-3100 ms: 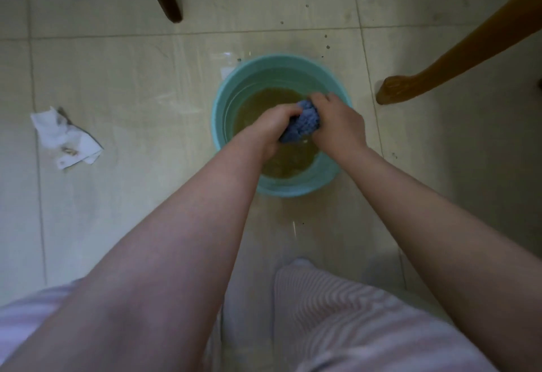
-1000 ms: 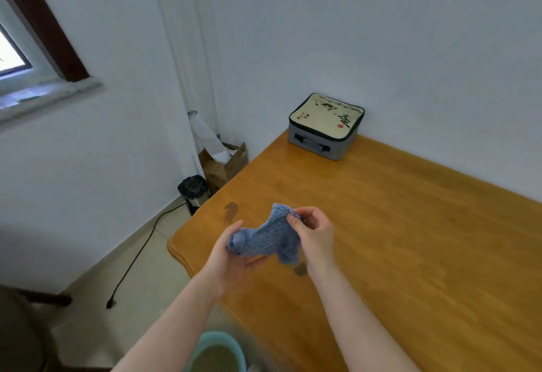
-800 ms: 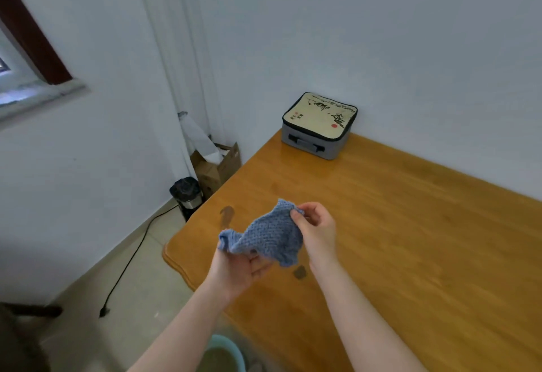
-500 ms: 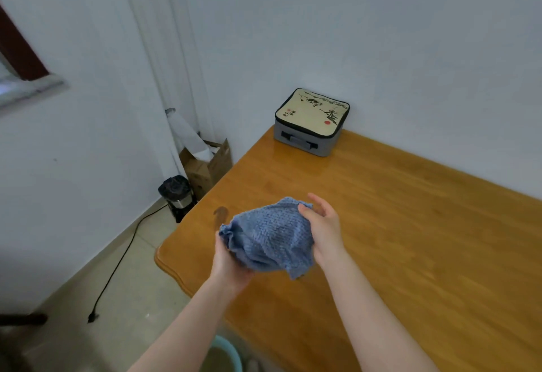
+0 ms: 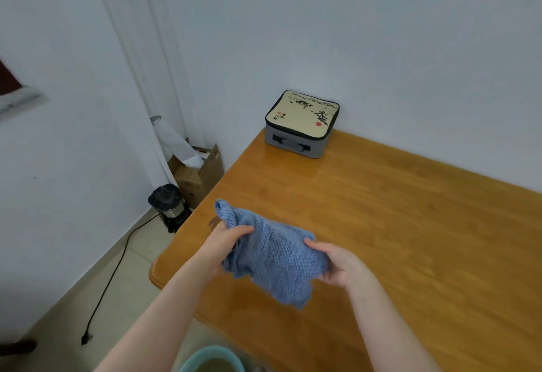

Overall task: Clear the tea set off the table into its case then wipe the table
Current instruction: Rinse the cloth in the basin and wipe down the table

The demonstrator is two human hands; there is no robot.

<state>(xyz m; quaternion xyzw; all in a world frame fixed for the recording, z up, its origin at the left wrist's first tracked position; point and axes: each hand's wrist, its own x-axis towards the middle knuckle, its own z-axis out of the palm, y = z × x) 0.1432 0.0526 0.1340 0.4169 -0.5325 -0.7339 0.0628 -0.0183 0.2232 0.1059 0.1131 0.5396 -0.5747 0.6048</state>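
Cloth (image 5: 275,257): blue, knitted, held spread between both hands above the near left corner of the worktop (image 5: 410,225). Its long axis runs roughly left to right, with a loose flap hanging toward the person; whether that flap touches the wood cannot be told. Left hand (image 5: 223,242): fingers curled round the bunched upper left corner. Right hand (image 5: 337,266): pinching the right edge, thumb on top, fingers beneath. Worktop: orange wood, lying directly under the hands and stretching ahead and to the right. The right hand is nearer the broad open surface, the left nearer the rounded corner and left edge. Case (image 5: 302,125): grey with a printed lid, zipped shut, in the far left corner just beside the wall and well apart from the hands. No tea ware is visible outside it, so packing appears done and wiping is judged the step in hand. Small dark mark (image 5: 212,220): on the wood just beyond the left hand, a likely first target. Room for strokes: open ahead and rightward, bounded by the wall behind, the case at the corner and the drop along the left edge. Basin (image 5: 211,360): teal, on the floor below the near edge.
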